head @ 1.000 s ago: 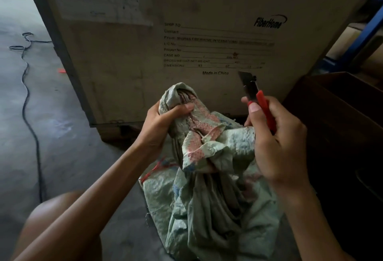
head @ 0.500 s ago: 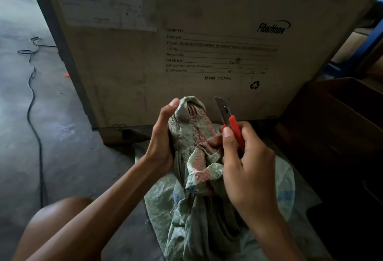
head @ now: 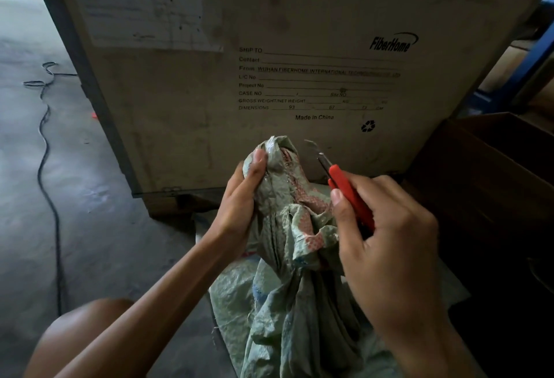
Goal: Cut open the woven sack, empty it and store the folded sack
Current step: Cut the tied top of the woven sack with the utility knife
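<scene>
On grey concrete floor (head: 90, 212) by a printed cardboard crate (head: 269, 17), left hand (head: 239, 209) grips crumpled pale-green woven sack (head: 299, 302); right hand (head: 389, 251) holds red-handled knife (head: 347, 191).

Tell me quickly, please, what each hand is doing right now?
Left hand: grips the bunched neck of the woven sack.
Right hand: holds the red utility knife, blade out and clear of the sack.

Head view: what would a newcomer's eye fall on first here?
The red-handled utility knife stands out right of centre, blade out and pointing up, gripped by the right hand. Just left of it, the left hand grips the bunched neck of the pale green woven sack, whose body spreads toward the bottom edge. Behind both looms a large crate printed FiberHome.
</scene>
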Demonstrator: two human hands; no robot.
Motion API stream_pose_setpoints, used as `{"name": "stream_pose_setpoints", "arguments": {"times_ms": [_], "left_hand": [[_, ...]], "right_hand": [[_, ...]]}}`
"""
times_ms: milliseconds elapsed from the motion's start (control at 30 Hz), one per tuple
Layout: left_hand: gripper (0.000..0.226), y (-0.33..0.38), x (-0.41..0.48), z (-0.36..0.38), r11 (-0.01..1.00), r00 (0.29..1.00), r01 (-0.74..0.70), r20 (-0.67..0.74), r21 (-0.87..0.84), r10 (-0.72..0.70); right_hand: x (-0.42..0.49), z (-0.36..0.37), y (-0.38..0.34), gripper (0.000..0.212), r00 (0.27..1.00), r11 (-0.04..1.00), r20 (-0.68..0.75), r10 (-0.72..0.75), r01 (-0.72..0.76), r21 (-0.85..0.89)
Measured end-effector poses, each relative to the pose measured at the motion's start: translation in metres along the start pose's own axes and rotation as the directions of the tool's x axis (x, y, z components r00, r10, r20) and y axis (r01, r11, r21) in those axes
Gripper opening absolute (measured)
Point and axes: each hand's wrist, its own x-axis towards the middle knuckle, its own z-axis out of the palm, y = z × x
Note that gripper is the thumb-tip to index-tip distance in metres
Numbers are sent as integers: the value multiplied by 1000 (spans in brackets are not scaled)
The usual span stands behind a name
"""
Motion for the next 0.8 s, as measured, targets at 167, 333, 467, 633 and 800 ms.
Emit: {"name": "stream_pose_setpoints", "arguments": {"times_ms": [167, 333, 467, 633, 800], "left_hand": [[55, -6, 0, -2, 998, 999, -25, -37, 65, 28], [63, -8, 0, -2, 997, 997, -11, -73, 74, 16], [59, -9, 1, -3, 996, 996, -12, -90, 87, 20], [65, -9, 0, -2, 996, 995, -16, -100, 83, 24], [63, -10, 0, -3, 998, 994, -15, -108, 64, 22]], "right_hand": [[0, 1, 1, 35, 999, 1000, 54, -2, 2, 4], [-4, 11, 3, 45, 988, 999, 152, -36, 35, 10], [-5, 14, 3, 44, 984, 999, 172, -44, 43, 10], [-7, 14, -2, 45, 983, 999, 182, -22, 26, -23], [-8, 14, -4, 44, 979, 998, 202, -7, 19, -62]]}}
